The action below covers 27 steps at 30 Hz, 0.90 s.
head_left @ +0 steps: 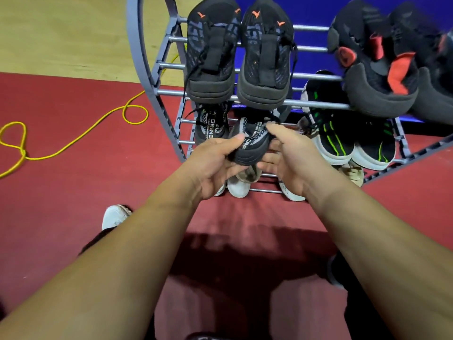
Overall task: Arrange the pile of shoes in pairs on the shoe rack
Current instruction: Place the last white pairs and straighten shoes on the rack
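Shoes fill most of the shoe rack (318,103). At nine o'clock a yellow cable (81,138) loops on the red floor, a likely snag for a foot stepping back. Just left of centre, the mate (212,123) already sits on the middle shelf. The left hand (215,165) and right hand (286,160) both grip the grey-and-black shoe (250,143) by its heel end, at twelve o'clock from the wrists. Pushed in crooked, it could slip between the rails or nudge the mate. At three o'clock the green-striped pair (353,141) stands close and may be knocked.
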Tool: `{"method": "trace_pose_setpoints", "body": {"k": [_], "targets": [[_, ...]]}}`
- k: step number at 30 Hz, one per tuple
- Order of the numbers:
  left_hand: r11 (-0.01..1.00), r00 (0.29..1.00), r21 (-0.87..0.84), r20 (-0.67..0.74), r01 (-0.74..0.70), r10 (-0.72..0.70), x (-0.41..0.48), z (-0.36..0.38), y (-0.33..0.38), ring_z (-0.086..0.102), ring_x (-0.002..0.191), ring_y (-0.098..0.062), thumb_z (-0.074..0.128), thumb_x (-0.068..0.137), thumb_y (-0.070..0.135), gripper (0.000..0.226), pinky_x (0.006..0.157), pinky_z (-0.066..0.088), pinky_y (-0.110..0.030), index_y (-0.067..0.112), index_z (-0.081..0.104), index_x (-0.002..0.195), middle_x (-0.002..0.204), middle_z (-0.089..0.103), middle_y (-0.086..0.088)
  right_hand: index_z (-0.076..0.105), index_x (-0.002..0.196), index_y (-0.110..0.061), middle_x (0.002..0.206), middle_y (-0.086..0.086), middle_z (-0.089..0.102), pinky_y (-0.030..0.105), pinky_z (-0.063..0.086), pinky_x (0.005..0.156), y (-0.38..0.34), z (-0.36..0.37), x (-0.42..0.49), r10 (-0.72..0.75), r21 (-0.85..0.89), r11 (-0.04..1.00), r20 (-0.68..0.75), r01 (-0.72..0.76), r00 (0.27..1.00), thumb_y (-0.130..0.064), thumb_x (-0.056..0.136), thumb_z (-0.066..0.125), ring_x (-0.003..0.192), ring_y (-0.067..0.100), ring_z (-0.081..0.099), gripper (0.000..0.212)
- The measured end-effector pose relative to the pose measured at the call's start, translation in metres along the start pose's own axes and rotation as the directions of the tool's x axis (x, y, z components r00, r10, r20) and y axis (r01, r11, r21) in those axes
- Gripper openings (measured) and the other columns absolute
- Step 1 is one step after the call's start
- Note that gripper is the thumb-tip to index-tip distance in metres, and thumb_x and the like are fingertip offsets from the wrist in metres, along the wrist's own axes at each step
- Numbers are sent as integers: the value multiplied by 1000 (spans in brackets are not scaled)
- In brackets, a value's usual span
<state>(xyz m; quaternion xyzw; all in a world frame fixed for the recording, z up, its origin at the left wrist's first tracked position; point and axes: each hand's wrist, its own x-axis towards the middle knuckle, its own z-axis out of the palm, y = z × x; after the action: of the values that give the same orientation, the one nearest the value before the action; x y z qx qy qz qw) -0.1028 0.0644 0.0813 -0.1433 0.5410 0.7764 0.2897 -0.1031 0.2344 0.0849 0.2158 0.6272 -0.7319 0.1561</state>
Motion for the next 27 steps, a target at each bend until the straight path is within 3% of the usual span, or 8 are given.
{"method": "trace_pose_setpoints", "body": {"k": [4,8,12,16,19,22,24,27], "targets": [[999,999,7,-20,-33,33,8,2,-5,70,114,-30,63,101,27,43,99,56,-35,-10,64,123,120,72,-23,60,119,-1,113,19,76,40,54,65,3,9,10,-100,-101,991,-109,89,989,-24,86,69,84,28,73,40],[992,998,128,-50,-18,25,10,0,-6,73,106,-29,67,98,35,42,79,57,-25,-2,63,117,115,75,-19,60,111,0,113,26,73,62,58,78,10,14,20,-90,-127,990,-187,67,978,-21,75,67,95,46,72,42],[988,997,154,-78,15,-3,7,-7,-5,73,107,-29,72,95,27,19,85,59,-31,9,65,100,108,77,-13,62,117,2,109,21,76,52,57,75,10,15,31,-60,-29,998,-194,55,979,-15,80,68,89,37,73,41],[961,984,278,-171,-4,54,1,-21,1,73,83,-24,71,94,18,13,88,60,-42,7,67,100,85,74,-7,64,126,-8,111,12,78,50,59,96,11,19,41,-131,-67,990,-191,121,973,-13,92,66,103,30,75,35],[805,904,591,-314,-51,288,1,-44,5,69,69,-24,71,85,18,11,75,60,-43,11,63,90,72,71,-3,63,129,-31,115,-5,75,49,52,104,13,22,38,-178,-448,889,-160,89,971,-48,76,63,113,23,68,56],[533,800,845,-292,-41,524,-3,-54,9,63,80,-23,70,84,21,20,72,50,-33,18,56,97,85,66,1,50,140,-35,133,5,65,51,42,109,14,23,33,-159,-640,768,-173,12,972,-54,77,50,129,35,52,66],[480,771,872,-238,-99,591,-3,-54,9,60,95,-23,76,82,22,33,78,46,-32,19,51,103,103,61,0,51,140,-29,140,9,59,53,40,110,12,22,29,-157,-683,730,-171,-2,973,-56,78,47,133,38,47,67],[488,774,865,-225,-122,591,3,-50,6,55,107,-16,79,79,24,51,80,40,-26,18,49,120,118,56,5,51,133,-28,135,7,60,51,43,107,12,19,23,-160,-715,698,-110,34,981,-58,75,51,129,35,51,66]]}}
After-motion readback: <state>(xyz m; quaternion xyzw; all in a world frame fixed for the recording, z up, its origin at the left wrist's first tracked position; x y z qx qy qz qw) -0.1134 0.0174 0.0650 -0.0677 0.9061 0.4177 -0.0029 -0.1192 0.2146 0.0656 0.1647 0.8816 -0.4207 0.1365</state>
